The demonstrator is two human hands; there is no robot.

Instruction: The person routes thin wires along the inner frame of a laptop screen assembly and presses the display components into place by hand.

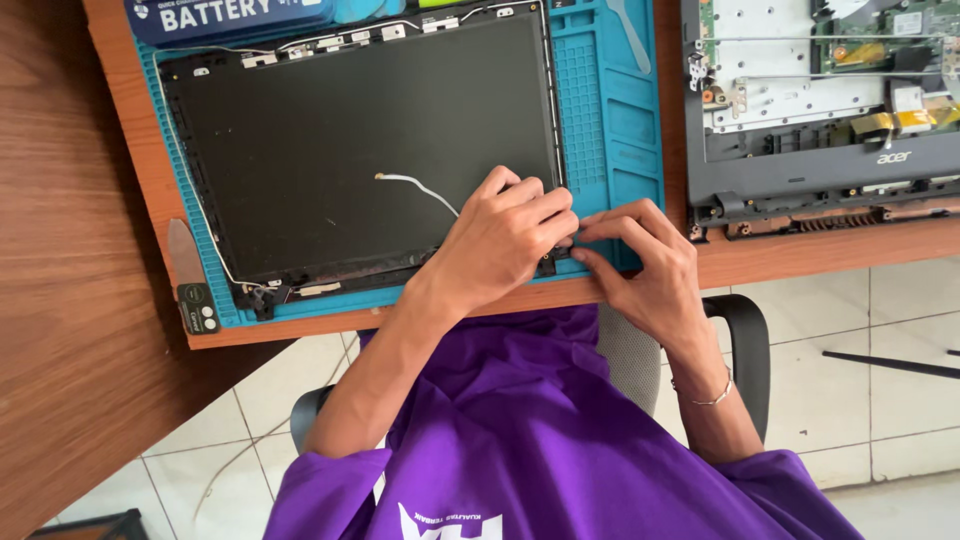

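Between the two hands, at the near right corner of a dark laptop lid panel (360,150), sits a small hinge fitting, mostly hidden by fingers. Left hand (505,240) is curled knuckles-up over that corner, fingertips pressed down on the panel edge; right hand (640,265) pinches at the same spot from the side, thumb and forefinger closed on something too small to make out. Away from the left hand, a thin white cable (420,188) lies loose across the panel. Under the panel lies a blue work mat (610,110) on the wooden worktop (120,150).

Judging by its look, the panel is light, thin and flexible, easily cracked or bent if lifted by one corner; its edges or frame seem the safest hold. Beyond the right hand rests an opened laptop base (820,100), boards exposed.
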